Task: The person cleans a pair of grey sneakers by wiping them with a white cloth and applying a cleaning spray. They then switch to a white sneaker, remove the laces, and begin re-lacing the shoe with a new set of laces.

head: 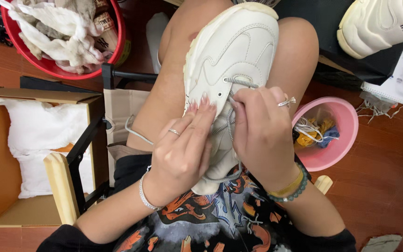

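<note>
Head view shows the white sneaker wedged between the knees for steadiness, left hand bracing its side, right hand fingers pinching the grey lace.

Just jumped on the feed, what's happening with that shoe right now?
A seated person has a white sneaker resting between their knees, toe pointing away. The left hand steadies the side of the shoe near the eyelets, while the right hand pinches the grey lace at the eyelets. Only the row nearest the toe looks laced; loose lace trails down toward the lap. A pink basin of laces sits to the right, a red basin of rags up left.
</note>
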